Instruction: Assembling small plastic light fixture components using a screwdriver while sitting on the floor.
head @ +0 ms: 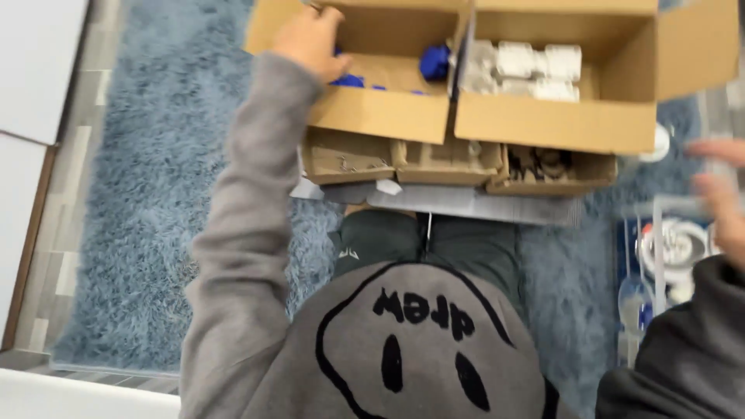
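Note:
My left hand [310, 39], in a grey sleeve, reaches into the left cardboard box [380, 116]. Its fingers curl around a blue plastic part [351, 80] on the box floor. More blue parts [434, 62] lie further right in the same box. The right cardboard box [555, 124] holds several white plastic fittings [535, 66]. My right hand [722, 194] is blurred at the right edge, coming out of a dark sleeve. It hovers by a clear plastic container [675, 206], and its grip is unclear.
Three small low cardboard trays [349, 159] of small hardware sit in front of the boxes, over a grey sheet [481, 206]. A clear bin with white parts [679, 248] is at right. Blue shaggy rug [147, 194] covers the floor; a white panel [31, 70] is at left.

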